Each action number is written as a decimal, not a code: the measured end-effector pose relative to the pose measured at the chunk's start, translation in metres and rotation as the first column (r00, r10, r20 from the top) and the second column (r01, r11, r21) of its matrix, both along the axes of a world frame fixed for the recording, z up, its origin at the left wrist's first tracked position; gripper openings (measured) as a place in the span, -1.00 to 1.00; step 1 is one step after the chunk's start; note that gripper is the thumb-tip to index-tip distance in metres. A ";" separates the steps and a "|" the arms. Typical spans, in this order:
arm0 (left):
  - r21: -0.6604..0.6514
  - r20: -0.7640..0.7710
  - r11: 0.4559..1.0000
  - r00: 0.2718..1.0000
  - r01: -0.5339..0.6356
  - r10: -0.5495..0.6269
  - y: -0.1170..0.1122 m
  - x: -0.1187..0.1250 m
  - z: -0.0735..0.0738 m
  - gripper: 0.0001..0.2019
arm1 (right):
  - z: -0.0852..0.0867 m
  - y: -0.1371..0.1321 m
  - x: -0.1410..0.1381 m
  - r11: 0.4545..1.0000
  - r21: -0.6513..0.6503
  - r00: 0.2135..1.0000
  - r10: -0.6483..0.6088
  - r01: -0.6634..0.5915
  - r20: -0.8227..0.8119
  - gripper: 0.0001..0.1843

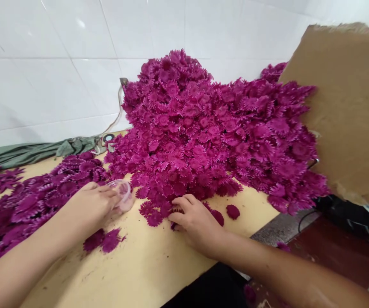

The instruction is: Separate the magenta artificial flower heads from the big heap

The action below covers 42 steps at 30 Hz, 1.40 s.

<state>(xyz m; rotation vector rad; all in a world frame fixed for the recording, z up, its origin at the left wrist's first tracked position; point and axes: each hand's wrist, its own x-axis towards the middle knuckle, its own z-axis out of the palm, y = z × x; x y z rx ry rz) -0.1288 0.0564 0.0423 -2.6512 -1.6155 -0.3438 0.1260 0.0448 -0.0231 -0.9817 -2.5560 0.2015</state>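
Observation:
At the left of centre, my left hand point(97, 203) has its fingers closed at the near side of a small clear plastic cup point(125, 190), which looks stained pink. My right hand point(195, 220) is curled at the front edge of a big heap of magenta artificial flowers point(197, 132). Between its thumb and fingers is a magenta flower, mostly hidden by the hand. Loose flower heads point(110, 240) lie below my left hand. One more flower head point(233, 211) rests to the right of my right hand.
A second spread of flowers point(43, 201) covers the left of the yellow tabletop point(133, 265). Behind it lies a green cloth point(39, 153) against the tiled wall. A large cardboard sheet point(354, 111) stands at right, with a black bag point(347, 220) below.

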 end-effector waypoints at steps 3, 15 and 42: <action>0.044 -0.135 0.998 0.990 -0.032 0.038 -0.001 -0.013 -0.003 -0.84 | 0.005 0.004 0.003 0.999 0.017 0.997 -0.033 0.034 -0.071 -0.78; 0.164 0.178 0.985 0.984 -0.055 0.025 -0.020 0.014 0.000 -0.69 | 0.023 0.037 0.013 0.959 0.092 0.929 -0.233 0.269 -0.289 -0.77; -0.396 0.910 0.854 0.266 0.337 0.316 0.021 0.149 -0.004 -0.70 | 0.050 0.053 0.020 0.905 -0.422 0.649 -0.349 0.048 -0.676 -0.67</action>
